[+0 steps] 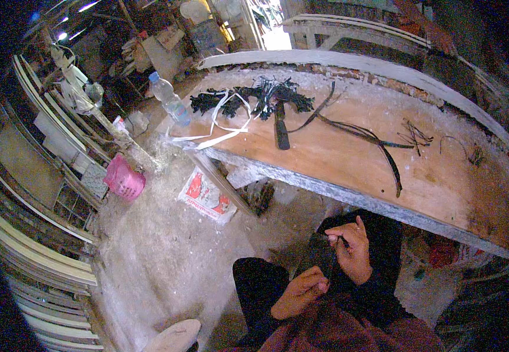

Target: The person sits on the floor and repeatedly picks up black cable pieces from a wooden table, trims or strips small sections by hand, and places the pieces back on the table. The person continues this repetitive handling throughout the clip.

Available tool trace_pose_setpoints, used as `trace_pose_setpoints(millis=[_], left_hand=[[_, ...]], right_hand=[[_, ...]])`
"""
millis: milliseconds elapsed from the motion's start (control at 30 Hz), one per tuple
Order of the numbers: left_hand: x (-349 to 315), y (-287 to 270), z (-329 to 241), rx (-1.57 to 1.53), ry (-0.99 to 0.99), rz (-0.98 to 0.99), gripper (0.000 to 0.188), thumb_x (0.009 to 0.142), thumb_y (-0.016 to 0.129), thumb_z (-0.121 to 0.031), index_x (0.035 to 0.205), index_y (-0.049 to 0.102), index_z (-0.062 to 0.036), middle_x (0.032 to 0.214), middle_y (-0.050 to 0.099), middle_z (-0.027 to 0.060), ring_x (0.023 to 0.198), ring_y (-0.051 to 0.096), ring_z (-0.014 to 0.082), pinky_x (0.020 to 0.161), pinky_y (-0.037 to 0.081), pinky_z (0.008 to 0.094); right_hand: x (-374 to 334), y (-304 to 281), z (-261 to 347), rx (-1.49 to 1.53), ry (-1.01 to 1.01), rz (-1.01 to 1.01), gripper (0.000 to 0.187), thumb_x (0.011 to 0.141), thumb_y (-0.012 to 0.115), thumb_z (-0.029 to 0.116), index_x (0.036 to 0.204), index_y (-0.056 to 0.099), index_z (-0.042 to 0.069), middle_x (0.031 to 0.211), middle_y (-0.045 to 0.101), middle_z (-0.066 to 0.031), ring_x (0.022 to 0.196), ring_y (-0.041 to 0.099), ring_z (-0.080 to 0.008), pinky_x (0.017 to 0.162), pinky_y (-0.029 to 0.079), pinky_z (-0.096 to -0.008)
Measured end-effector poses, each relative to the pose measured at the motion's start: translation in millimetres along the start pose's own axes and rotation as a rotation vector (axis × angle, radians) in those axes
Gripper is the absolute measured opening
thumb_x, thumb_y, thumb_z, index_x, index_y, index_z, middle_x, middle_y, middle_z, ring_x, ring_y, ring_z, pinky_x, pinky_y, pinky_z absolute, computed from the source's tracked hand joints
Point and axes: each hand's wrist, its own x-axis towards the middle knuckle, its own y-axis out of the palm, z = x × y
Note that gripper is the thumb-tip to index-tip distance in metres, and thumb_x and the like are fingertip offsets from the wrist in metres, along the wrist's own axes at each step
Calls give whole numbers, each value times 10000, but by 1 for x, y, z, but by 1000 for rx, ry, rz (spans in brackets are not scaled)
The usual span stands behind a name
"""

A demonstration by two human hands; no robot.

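Over my lap, my left hand (302, 291) is closed, thumb and fingers pinched together. My right hand (353, 251) sits a little farther up and to the right, thumb and forefinger pinched, with one finger raised. A thin dark strip seems to run between the two pinches; against my black clothing its shape is hard to make out. On the wooden bench (348, 149) ahead lies a heap of short black strips (225, 103). A dark tool like a hammer (281, 134) lies against it, its upper end among the strips. Long black strips (363, 130) trail to the right.
A loose white strap (222, 139) hangs at the bench's left end beside a plastic bottle (169, 98). On the floor are a pink sack (125, 178) and a white-and-red printed bag (206, 196). Long boards (40, 258) are stacked at left. Thin dark wires (416, 138) lie at the bench's right.
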Motion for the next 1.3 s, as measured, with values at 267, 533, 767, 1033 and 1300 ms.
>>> trace_pose_setpoints(millis=[267, 533, 767, 1033, 1300], left_hand=[[-18, -39, 13, 158, 88, -132, 227, 770, 642, -217, 736, 497, -46, 737, 471, 41, 691, 445, 171, 630, 374, 274], [-50, -80, 10, 588, -56, -949, 202, 594, 725, -17, 645, 534, -55, 680, 506, 26, 651, 472, 135, 583, 369, 250], [-50, -81, 7, 407, -26, -1108, 152, 615, 668, 45, 638, 552, -51, 643, 517, 31, 616, 497, 129, 580, 400, 252], [-39, -63, 1, 468, -105, -1061, 99, 639, 640, 43, 649, 623, -54, 723, 597, 58, 663, 544, 154, 635, 439, 265], [-37, -51, -1, 462, -31, -841, 83, 663, 657, 6, 705, 645, -66, 708, 575, 40, 715, 536, 168, 636, 424, 262]], right_hand=[[-6, 15, -5, 94, 31, 144, 67, 781, 577, 87, 842, 599, 106, 807, 626, -27, 831, 597, -201, 1009, 181, -497], [-35, 43, 29, 300, -73, 705, 129, 797, 610, 230, 872, 631, 126, 843, 629, -16, 841, 584, -208, 918, 347, -416], [-41, 55, 49, 648, -190, 875, 171, 820, 578, 193, 964, 615, 108, 968, 577, -70, 926, 535, -243, 848, 397, -365], [-34, 48, 41, 620, -376, 767, 161, 804, 596, 157, 955, 619, 106, 1092, 547, -56, 1052, 479, -247, 911, 357, -391], [-21, 32, 35, 732, -322, 866, 140, 753, 673, 217, 835, 642, 107, 912, 618, -29, 1015, 503, -233, 893, 377, -371]])
